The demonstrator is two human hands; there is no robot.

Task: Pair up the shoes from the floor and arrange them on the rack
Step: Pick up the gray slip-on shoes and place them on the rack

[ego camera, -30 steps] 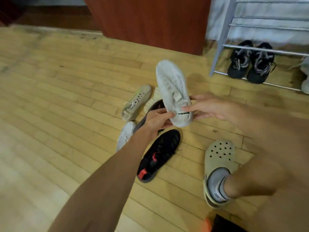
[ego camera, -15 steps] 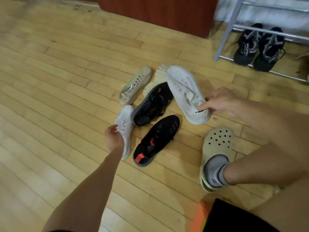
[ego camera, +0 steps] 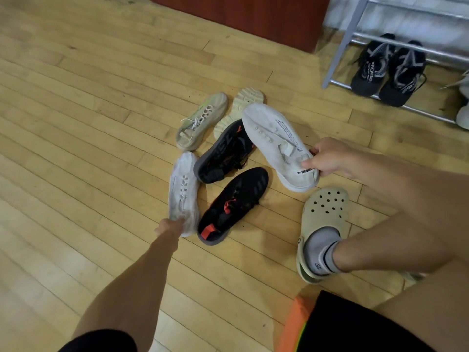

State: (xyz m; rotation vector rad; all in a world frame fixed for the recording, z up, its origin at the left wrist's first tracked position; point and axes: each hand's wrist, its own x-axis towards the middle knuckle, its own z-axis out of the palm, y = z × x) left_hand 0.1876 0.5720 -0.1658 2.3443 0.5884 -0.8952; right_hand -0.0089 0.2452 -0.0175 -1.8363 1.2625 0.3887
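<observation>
My right hand (ego camera: 327, 157) grips the heel of a white sneaker (ego camera: 274, 138), which is held just above the pile. My left hand (ego camera: 169, 226) closes on the heel of the matching white sneaker (ego camera: 183, 189) lying on the floor at the pile's left. Between them lie two black sneakers with red accents (ego camera: 225, 151) (ego camera: 234, 204). A beige sneaker (ego camera: 203, 119) and a cream shoe turned sole-up (ego camera: 242, 102) lie at the far side. The metal shoe rack (ego camera: 340, 52) stands at the upper right.
A pair of black sneakers (ego camera: 388, 69) sits on the rack's bottom shelf, with part of a white shoe (ego camera: 463, 115) at the right edge. My foot in a beige clog (ego camera: 322, 224) rests right of the pile. A red-brown cabinet (ego camera: 253, 16) stands beyond.
My left hand has moved down to the heel of the white sneaker on the floor and closed on it. My right hand still holds the other white sneaker, now lower.
</observation>
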